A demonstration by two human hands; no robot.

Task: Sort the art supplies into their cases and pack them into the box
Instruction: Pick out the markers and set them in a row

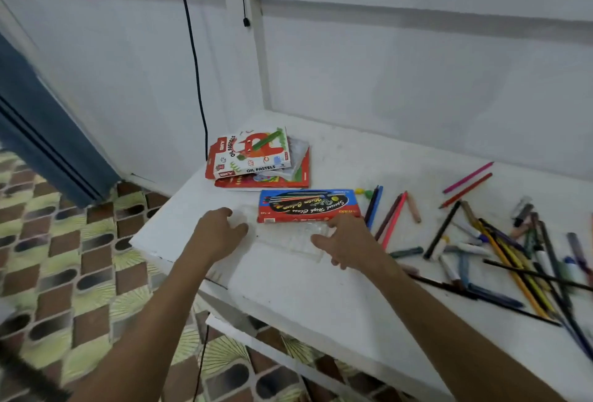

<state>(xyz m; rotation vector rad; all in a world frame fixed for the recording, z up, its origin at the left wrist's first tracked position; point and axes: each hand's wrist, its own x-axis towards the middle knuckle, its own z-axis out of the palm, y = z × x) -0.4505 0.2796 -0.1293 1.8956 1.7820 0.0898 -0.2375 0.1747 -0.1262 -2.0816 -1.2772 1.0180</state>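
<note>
A clear, ribbed plastic tray (285, 238) lying flat on the white table (321, 289) is held at its two ends. Its left end is covered by the left hand (218, 231), whose fingers are curled down over the edge; its right end is gripped by the right hand (346, 241), with the fingers spread over the near corner and the thumb toward the tray's middle. Both grips are narrow and closed on the tray itself.

Touching the tray's far edge, and partly resting over it, is a flat blue and red cardboard pencil case (309, 205) with a black oval label, lying face up. Just behind it a stack is seen near the table's far left corner: a white and red oil pastels box (253, 154) printed with a red cat figure is set on top of a clear plastic insert (298, 154), which in turn lies on a flat red box (266, 181).

To the right of the blue and red case, a loose scatter of coloured pencils and markers (500, 250) is spread across the table, some crossing each other, reaching to the right edge of the view. Two pencils, pink and red (467, 185), lie apart from the heap, nearer the white wall (417, 80). A black cable (192, 48) hangs down the wall behind the stack. Patterned brown and green floor tiles (80, 241) are seen below the table's left edge.
</note>
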